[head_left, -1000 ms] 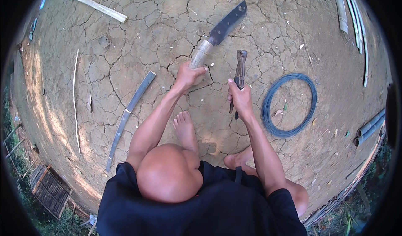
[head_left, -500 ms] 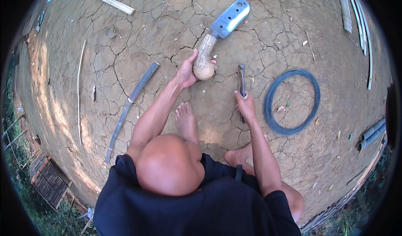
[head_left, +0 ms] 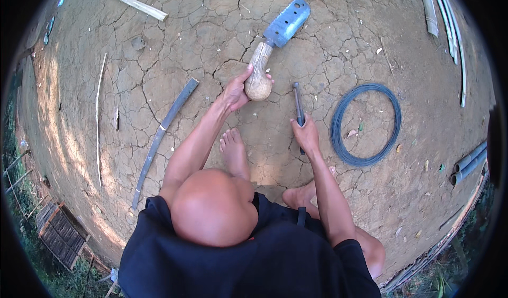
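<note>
My left hand (head_left: 238,93) is closed round the pale wooden handle of a cleaver (head_left: 288,22), whose broad steel blade has several holes and points up and to the right. The handle ends in a rounded knob beside my palm. My right hand (head_left: 306,134) grips a slim metal tool with a dark handle (head_left: 299,103); its small head points away from me, and its kind is too small to make out. Just right of that hand, a coil of dark blue-grey wire (head_left: 335,134) lies on the ground.
Cracked bare earth (head_left: 211,39) surrounds me. A dark flat strip (head_left: 164,126) and a thin stick (head_left: 99,123) lie to the left, with a split bamboo piece (head_left: 132,3) beyond. Long strips (head_left: 450,28) and dark pipes (head_left: 470,163) lie at the right.
The slim tool in my right hand has shifted slightly left and tilted a little. The cleaver in my left hand has turned slightly, its blade tip moving left. Both grips stay closed.
</note>
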{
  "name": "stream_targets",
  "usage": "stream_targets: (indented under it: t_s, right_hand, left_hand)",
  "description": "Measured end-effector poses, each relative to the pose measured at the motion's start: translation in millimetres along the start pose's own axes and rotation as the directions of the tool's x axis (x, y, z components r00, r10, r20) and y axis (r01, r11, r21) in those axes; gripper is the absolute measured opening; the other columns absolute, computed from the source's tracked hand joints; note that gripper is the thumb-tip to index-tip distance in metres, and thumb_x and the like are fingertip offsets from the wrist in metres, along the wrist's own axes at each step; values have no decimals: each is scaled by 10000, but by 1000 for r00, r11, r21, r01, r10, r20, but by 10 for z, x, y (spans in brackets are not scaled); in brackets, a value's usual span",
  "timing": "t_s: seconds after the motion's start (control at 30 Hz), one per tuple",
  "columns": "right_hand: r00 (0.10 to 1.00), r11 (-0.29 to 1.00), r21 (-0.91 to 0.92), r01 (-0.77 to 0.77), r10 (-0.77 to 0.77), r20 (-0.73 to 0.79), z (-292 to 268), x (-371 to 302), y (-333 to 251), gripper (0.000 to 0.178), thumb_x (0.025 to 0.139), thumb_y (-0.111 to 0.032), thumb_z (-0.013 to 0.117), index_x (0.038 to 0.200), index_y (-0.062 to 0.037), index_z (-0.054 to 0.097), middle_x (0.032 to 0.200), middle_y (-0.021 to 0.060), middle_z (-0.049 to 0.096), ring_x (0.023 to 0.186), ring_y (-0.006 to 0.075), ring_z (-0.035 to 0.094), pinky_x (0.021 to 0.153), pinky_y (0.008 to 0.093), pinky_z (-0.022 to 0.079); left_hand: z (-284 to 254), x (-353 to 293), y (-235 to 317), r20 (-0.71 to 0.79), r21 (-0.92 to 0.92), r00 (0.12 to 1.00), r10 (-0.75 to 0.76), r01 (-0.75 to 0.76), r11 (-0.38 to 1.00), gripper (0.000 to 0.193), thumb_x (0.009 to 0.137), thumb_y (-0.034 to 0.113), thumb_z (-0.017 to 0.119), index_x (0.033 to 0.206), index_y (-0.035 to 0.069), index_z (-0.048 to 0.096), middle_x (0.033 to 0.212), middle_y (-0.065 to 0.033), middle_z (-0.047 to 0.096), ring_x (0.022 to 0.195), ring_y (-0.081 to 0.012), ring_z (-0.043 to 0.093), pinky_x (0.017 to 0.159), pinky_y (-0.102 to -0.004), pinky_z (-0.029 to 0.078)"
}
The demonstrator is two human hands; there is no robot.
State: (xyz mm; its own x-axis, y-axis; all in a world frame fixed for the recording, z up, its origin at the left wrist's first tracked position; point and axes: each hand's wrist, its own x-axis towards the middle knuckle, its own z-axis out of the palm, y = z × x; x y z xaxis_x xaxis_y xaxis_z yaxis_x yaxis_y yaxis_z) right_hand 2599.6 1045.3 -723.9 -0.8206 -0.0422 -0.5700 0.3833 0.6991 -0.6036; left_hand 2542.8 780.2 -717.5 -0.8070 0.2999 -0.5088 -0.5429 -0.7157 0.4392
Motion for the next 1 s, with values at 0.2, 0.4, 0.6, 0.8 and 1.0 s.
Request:
stream_targets:
  t_s: [0.2,0.4,0.6,0.8,1.0]
  right_hand:
    - [994,994,-111,13,-24,-104,-68,-239,-157,403,834,-287,672,1053,23,536,933,283,630,897,470,626,775,517,480]
    - [991,970,-236,57,-83,-101,-153,-334,-133,525,838,-257,677,1234,9,459,1117,246,514,995,465,586,822,536,488]
    - [988,953,-284,102,-131,-85,-166,-378,-155,562,832,-187,690,1295,-23,416,1187,221,447,1097,421,544,865,517,499]
    - [971,953,-256,164,-202,-131,-72,-398,-132,511,848,-178,657,1294,-31,457,1185,208,460,1058,402,539,873,498,492]
    - [831,966,-114,234,-260,-493,-502,-26,-37,340,874,-210,637,1140,-4,588,1017,185,563,993,357,566,838,451,482]
  left_hand:
    - [32,7,-82,-65,603,951,302,-203,771,374,977,380,592,1102,28,595,961,-57,643,851,-145,599,786,-323,491]
    - [153,-20,6,-122,933,869,479,-65,355,380,934,379,646,1008,14,574,826,-61,593,767,-167,537,699,-342,440]
    - [90,-71,68,-5,983,806,592,-103,149,379,926,335,660,1115,18,574,884,-143,613,833,-267,584,772,-394,462]
    - [-1,-39,-2,0,1000,793,609,-16,22,420,915,322,670,1191,26,559,1000,-195,619,946,-346,597,844,-434,459]
    - [35,-53,-29,-7,1000,797,604,0,12,411,912,311,672,1185,30,545,991,-189,601,938,-361,574,851,-450,446]
